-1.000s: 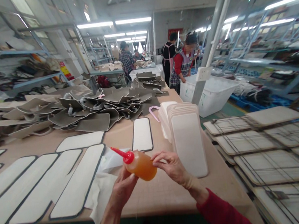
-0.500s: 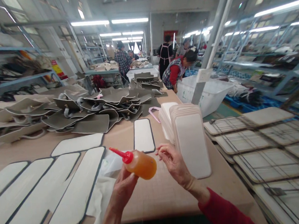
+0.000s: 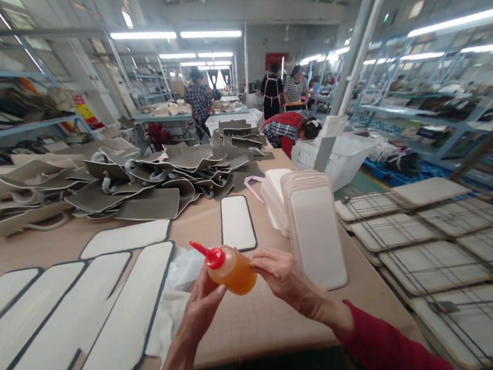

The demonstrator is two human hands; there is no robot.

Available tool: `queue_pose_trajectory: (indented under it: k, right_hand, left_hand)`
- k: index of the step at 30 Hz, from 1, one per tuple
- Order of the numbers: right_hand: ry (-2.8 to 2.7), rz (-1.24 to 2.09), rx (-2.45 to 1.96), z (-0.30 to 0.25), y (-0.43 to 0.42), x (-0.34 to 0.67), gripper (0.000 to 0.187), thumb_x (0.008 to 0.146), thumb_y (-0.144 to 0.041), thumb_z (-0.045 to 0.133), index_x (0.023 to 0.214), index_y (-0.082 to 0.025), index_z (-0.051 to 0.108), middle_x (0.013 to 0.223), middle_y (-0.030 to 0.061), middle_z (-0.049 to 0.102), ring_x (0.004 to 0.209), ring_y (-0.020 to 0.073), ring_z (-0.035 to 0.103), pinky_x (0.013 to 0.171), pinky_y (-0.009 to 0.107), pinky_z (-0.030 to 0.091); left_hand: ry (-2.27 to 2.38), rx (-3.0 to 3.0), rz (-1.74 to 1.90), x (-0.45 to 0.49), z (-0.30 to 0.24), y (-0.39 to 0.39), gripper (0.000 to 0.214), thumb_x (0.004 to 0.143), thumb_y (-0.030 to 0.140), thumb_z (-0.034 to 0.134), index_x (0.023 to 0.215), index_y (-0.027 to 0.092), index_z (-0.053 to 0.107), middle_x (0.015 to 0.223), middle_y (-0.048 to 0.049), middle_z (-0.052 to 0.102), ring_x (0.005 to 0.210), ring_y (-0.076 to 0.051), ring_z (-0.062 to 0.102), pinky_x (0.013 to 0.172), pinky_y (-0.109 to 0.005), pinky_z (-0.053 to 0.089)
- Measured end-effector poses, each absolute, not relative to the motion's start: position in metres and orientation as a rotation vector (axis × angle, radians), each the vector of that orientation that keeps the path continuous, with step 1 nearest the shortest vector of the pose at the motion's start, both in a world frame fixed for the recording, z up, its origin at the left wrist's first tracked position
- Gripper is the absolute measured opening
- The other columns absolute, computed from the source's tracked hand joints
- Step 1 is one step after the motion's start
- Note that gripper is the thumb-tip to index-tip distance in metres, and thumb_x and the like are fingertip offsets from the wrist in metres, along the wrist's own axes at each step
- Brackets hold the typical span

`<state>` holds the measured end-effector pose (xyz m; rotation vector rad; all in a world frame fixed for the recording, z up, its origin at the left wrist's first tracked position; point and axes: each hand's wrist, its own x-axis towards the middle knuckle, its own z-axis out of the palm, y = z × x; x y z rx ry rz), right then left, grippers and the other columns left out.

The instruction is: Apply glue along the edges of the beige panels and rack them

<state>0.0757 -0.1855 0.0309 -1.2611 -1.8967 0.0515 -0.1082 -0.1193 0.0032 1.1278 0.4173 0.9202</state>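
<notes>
My left hand [image 3: 204,304] is wrapped round a squeeze bottle [image 3: 240,273] of orange liquid, tilted, its red nozzle pointing up and left. The fingers of my right hand [image 3: 287,279] are pinched together at the bottle's base end; whether anything is between them is hidden. Beyond the bottle lies a single white panel [image 3: 236,223] with a dark edge. Several larger white dark-edged panels [image 3: 128,313] lie flat to the left. A crumpled white cloth [image 3: 169,318] is beside my left hand.
A stack of pale panels [image 3: 317,230] leans at the table's right. Grey-brown bag pieces [image 3: 153,199] with handles are heaped at the back left. A wire rack [image 3: 435,266] holding panels stands right. A person [image 3: 285,130] bends over a white bin [image 3: 343,153] behind the post.
My right hand has moved left and in to the bottle's base. The bottle has tilted a little. The person at the bin has bent lower.
</notes>
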Motion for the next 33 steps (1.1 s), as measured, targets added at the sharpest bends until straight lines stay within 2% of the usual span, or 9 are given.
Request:
queue_pose_trajectory:
  k: [8,14,19,25,29,33]
  right_hand:
    - [-2.039,-0.145,-1.256,0.040,-0.196,0.074,0.021,0.090,-0.009,0.046,0.088,-0.015,0.066,0.088,0.0080,0.071,0.078,0.0183,0.061,0.071,0.031,0.050]
    - [-2.105,-0.239,-1.334,0.039,-0.199,0.072,0.021,0.087,-0.007,0.042,0.083,-0.015,0.061,0.079,0.0089,0.066,0.071,0.0190,0.056,0.066,0.031,0.045]
    - [-1.944,0.031,-1.346,0.034,-0.194,0.074,0.012,0.079,-0.010,0.051,0.072,-0.018,0.057,0.072,0.0056,0.061,0.067,0.0174,0.054,0.065,0.030,0.043]
    - [-1.695,0.363,-1.359,0.027,-0.192,0.078,0.010,0.070,-0.008,0.055,0.068,-0.017,0.058,0.068,0.0006,0.062,0.063,0.0123,0.058,0.060,0.024,0.046]
    - [-1.603,0.608,-1.315,0.020,-0.189,0.083,0.005,0.072,-0.013,0.058,0.069,-0.015,0.062,0.066,0.0002,0.064,0.061,0.0118,0.060,0.058,0.023,0.049]
    - [-1.547,0.724,-1.287,0.023,-0.192,0.085,0.012,0.079,-0.020,0.058,0.077,-0.014,0.068,0.074,0.0033,0.068,0.070,0.0138,0.063,0.065,0.025,0.052]
  left_hand:
    - [0.387,1.139,0.890,-0.109,0.005,-0.125,0.062,0.075,0.028,0.069,0.133,0.022,0.051,0.130,-0.0113,0.057,0.125,-0.034,0.044,0.104,-0.043,0.035]
    - [0.358,1.142,0.917,-0.104,0.005,-0.128,0.062,0.074,0.028,0.069,0.134,0.022,0.050,0.128,-0.0116,0.057,0.122,-0.034,0.046,0.102,-0.042,0.037]
    - [0.375,1.164,0.901,-0.106,0.002,-0.127,0.064,0.071,0.029,0.072,0.131,0.022,0.052,0.129,-0.0112,0.056,0.123,-0.035,0.046,0.102,-0.043,0.038]
    - [0.385,1.148,0.866,-0.110,-0.005,-0.127,0.064,0.072,0.030,0.071,0.133,0.023,0.052,0.130,-0.0107,0.057,0.124,-0.034,0.045,0.103,-0.042,0.036]
    - [0.392,1.121,0.848,-0.110,-0.008,-0.128,0.067,0.071,0.031,0.071,0.134,0.022,0.050,0.128,-0.0115,0.058,0.124,-0.034,0.046,0.102,-0.042,0.037]
    - [0.397,1.104,0.879,-0.110,-0.011,-0.125,0.066,0.071,0.031,0.071,0.133,0.023,0.051,0.126,-0.0113,0.060,0.123,-0.034,0.047,0.102,-0.042,0.037]
